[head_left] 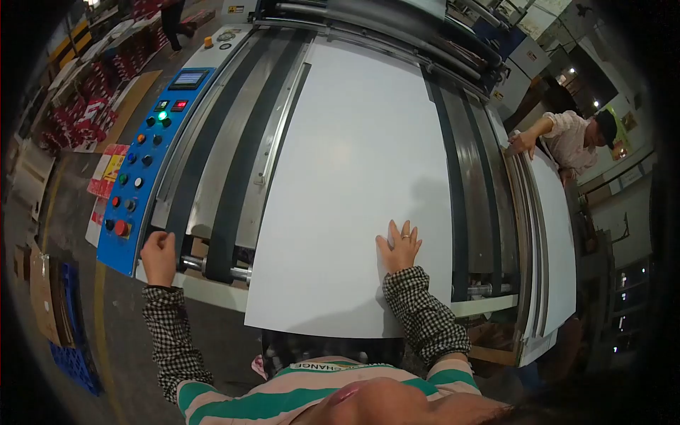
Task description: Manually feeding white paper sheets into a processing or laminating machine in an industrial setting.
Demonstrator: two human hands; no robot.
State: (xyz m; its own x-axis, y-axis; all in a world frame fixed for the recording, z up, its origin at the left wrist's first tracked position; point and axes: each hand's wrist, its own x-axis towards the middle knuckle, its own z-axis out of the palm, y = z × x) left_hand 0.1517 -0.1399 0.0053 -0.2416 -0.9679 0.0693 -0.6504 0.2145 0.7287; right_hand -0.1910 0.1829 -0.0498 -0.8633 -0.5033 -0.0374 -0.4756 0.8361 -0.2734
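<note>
A large white sheet (354,177) lies over the dark belts of a machine, its near end reaching out past the front edge toward my body. My right hand (400,248) rests flat on the sheet, right of its middle, fingers spread and a ring on one of them. My left hand (159,256) is at the machine's front left corner, beside the lower end of a blue control panel (145,170). Its fingers are curled in, and I see nothing in them. Whether it touches the machine's edge, I cannot tell.
Rollers (382,32) span the machine's far end. To the right, a co-worker (574,138) has a hand on a stack of large boards (542,241). Brown cardboard (49,297) and a blue pallet (74,365) are on the floor at left, with red-and-white printed stacks (92,113) farther back.
</note>
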